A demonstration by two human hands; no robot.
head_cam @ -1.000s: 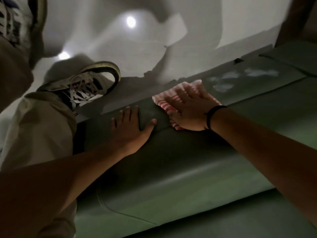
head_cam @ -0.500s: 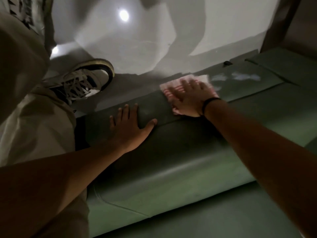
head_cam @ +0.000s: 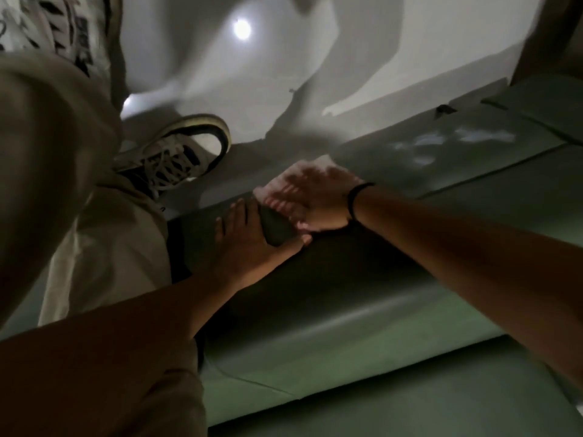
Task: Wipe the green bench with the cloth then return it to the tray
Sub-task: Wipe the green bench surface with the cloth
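Dim indoor room, type unclear: padded green bench [head_cam: 362, 316], glossy pale floor [head_cam: 252, 83] with a ceiling light's reflection [head_cam: 242, 29].

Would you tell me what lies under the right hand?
A red-striped cloth lies under the right hand, on the green bench. The hand covers the cloth's middle.

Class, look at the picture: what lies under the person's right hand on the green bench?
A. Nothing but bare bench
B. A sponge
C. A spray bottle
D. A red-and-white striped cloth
D. The right hand, the one with the dark wristband, presses flat on a red-and-white striped cloth at the far edge of the green bench.
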